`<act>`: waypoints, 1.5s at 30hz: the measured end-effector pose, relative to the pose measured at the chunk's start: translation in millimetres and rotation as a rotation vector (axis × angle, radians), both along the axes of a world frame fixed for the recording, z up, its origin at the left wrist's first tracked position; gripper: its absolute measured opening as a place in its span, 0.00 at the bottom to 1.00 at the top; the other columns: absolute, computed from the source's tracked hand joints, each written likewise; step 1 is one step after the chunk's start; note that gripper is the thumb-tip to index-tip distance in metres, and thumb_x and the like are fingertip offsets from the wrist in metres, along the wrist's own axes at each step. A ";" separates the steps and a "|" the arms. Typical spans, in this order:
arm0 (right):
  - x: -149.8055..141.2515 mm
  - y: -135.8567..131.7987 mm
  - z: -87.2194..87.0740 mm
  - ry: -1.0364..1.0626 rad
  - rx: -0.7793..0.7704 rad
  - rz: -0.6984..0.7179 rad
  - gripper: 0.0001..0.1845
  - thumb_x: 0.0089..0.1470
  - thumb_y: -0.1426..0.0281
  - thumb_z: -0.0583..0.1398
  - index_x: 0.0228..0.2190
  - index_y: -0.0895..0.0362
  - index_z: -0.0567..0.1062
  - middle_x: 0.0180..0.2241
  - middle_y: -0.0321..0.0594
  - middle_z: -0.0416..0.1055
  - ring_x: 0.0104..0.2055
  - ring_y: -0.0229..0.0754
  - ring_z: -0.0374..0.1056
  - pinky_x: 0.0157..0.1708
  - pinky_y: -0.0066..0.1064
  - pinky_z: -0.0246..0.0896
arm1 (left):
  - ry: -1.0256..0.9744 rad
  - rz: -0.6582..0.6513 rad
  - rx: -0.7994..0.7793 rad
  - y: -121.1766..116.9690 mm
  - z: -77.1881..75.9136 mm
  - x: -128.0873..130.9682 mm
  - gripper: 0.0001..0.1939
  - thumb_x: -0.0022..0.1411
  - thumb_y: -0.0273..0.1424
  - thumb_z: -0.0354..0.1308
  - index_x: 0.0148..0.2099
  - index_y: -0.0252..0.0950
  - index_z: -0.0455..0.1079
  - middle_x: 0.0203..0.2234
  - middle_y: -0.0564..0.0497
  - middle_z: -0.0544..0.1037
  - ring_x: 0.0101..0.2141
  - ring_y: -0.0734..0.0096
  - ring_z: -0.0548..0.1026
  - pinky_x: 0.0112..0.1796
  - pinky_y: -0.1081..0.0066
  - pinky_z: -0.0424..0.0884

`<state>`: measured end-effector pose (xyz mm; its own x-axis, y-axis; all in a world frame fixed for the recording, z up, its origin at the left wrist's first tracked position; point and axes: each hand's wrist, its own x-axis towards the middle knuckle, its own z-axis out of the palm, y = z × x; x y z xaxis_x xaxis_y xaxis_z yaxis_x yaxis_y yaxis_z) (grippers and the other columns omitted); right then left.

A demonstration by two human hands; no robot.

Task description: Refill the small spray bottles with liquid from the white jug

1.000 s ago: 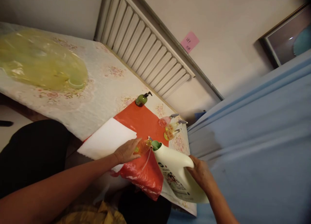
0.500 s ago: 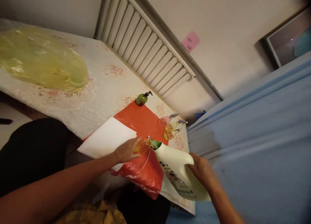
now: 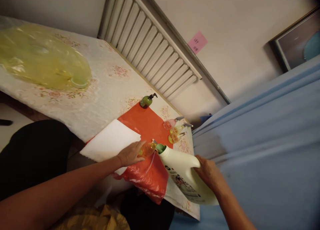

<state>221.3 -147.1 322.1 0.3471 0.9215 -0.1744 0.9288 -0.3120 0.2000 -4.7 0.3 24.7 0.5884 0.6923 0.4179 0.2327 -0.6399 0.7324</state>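
My left hand (image 3: 132, 153) is closed around a small clear bottle (image 3: 147, 150) with orange-yellow liquid, which leans over a red plastic sheet (image 3: 156, 123). Gripping the handle of a large pale-cream jug (image 3: 185, 171) is my right hand (image 3: 207, 171). The jug is tilted, and its open green-lined mouth (image 3: 160, 148) sits right at the small bottle's neck. Whether liquid is flowing between them I cannot tell. A thin pale tube (image 3: 150, 162) hangs beside the small bottle over the red plastic. White paper (image 3: 111, 140) lies under and beside my left forearm.
A green pump bottle (image 3: 146, 101) stands at the sheet's back corner. Pink (image 3: 169, 124) and yellow (image 3: 175, 135) pump bottles cluster at the right. A bulging yellow plastic bag (image 3: 45, 60) rests on the flowered tablecloth (image 3: 100, 80). A radiator (image 3: 150, 43) and blue curtain (image 3: 262, 140) border the table.
Both hands hold nearly the same position. The jug's base and my right hand have shifted very slightly; the view has moved a little.
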 end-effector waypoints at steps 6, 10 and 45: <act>-6.7 3.0 4.8 -0.038 -0.016 -0.022 0.10 0.55 0.74 0.55 0.36 0.54 0.75 0.33 0.43 0.79 0.36 0.42 0.74 0.32 0.26 0.54 | 0.003 -0.010 0.001 1.0 -2.6 1.8 0.44 0.57 0.36 0.66 0.69 0.35 0.49 0.61 0.38 0.67 0.59 0.46 0.68 0.60 0.51 0.63; -8.4 4.7 6.1 -0.056 -0.029 -0.006 0.09 0.55 0.74 0.55 0.36 0.55 0.75 0.33 0.44 0.79 0.36 0.43 0.74 0.32 0.27 0.54 | -0.006 -0.003 -0.007 1.6 -4.0 2.6 0.45 0.56 0.36 0.67 0.69 0.41 0.48 0.61 0.40 0.67 0.59 0.47 0.68 0.60 0.49 0.63; -14.8 12.7 17.4 -0.041 -0.055 -0.004 0.08 0.55 0.76 0.56 0.34 0.55 0.75 0.32 0.43 0.78 0.35 0.41 0.73 0.32 0.27 0.52 | -0.014 -0.005 -0.040 -0.4 2.4 0.6 0.42 0.55 0.37 0.66 0.68 0.37 0.53 0.60 0.38 0.69 0.59 0.46 0.68 0.60 0.51 0.63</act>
<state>206.5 -134.3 339.5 0.3585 0.9096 -0.2103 0.9184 -0.3032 0.2542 -4.1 -0.1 27.1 0.5864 0.7056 0.3978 0.2189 -0.6109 0.7608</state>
